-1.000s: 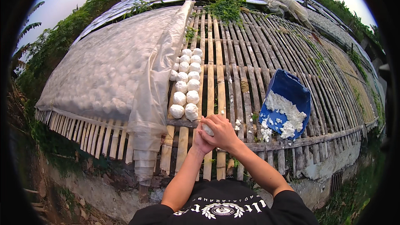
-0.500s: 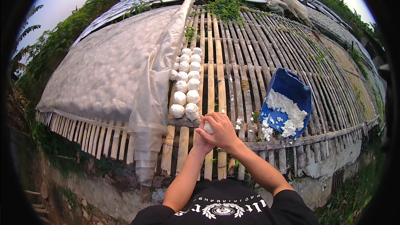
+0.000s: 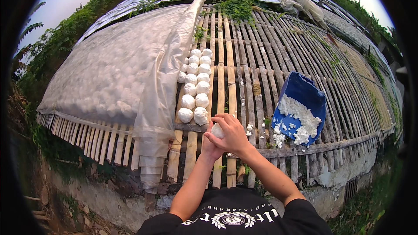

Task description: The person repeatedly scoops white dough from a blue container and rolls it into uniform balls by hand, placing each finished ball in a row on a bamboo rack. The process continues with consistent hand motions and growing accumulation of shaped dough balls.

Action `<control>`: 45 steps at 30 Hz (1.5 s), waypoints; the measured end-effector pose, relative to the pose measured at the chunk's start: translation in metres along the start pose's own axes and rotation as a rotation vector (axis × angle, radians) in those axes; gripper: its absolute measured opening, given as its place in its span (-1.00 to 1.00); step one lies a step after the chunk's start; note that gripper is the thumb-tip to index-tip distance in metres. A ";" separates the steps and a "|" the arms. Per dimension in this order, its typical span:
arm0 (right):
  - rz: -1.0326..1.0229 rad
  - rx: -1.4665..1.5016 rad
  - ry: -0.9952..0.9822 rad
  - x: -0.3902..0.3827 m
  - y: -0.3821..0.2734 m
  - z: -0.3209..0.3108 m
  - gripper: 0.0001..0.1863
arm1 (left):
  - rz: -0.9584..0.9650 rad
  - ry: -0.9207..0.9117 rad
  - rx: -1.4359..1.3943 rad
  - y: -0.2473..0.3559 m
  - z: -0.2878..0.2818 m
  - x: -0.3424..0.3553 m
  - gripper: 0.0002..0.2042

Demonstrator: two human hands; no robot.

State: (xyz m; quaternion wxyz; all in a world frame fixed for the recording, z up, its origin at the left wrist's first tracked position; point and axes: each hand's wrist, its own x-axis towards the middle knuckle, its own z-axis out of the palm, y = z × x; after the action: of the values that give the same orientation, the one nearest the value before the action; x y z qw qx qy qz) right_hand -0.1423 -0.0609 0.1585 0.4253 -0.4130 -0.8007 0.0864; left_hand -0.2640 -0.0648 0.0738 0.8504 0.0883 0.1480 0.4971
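Between my two cupped hands sits a white ball [image 3: 218, 131] of crumbly, dough-like stuff. My left hand [image 3: 210, 147] holds it from below and the left. Curved over its top and right side is my right hand [image 3: 232, 134], which hides part of the ball. Just beyond my hands, several finished white balls [image 3: 202, 100] stand in two neat rows on the bamboo slats. To the right a cut blue plastic container [image 3: 310, 88] lies tilted on the slats, with loose white clumps [image 3: 300, 115] in it and spilling over its near edge.
A slatted bamboo rack [image 3: 278, 52] spreads ahead, with gaps between its poles. Translucent plastic sheeting [image 3: 100, 65] covers many more white balls on the left, its folded edge beside the rows. Green weeds [image 3: 237, 8] grow through at the back. Below runs a concrete wall [image 3: 109, 200].
The fingers of my right hand have lifted and shifted slightly around the white ball, so more of it shows. The rows and the blue container stay in place.
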 end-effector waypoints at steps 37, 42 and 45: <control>-0.040 -0.024 0.063 0.027 0.001 0.024 -0.76 | 0.084 -0.038 -0.361 0.015 0.006 0.015 -0.30; 0.029 -0.012 0.018 0.038 0.014 0.022 -0.62 | 0.154 0.013 -0.156 0.024 -0.003 0.036 -0.49; 0.021 -0.050 -0.064 0.047 0.023 0.024 -0.61 | 0.140 0.064 -0.135 0.029 -0.008 0.050 -0.48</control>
State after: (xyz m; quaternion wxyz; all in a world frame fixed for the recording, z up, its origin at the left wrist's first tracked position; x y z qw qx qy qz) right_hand -0.1610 -0.0062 0.1606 0.3880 -0.4288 -0.8115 0.0839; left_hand -0.2676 -0.0070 0.0665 0.8125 0.0249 0.1348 0.5665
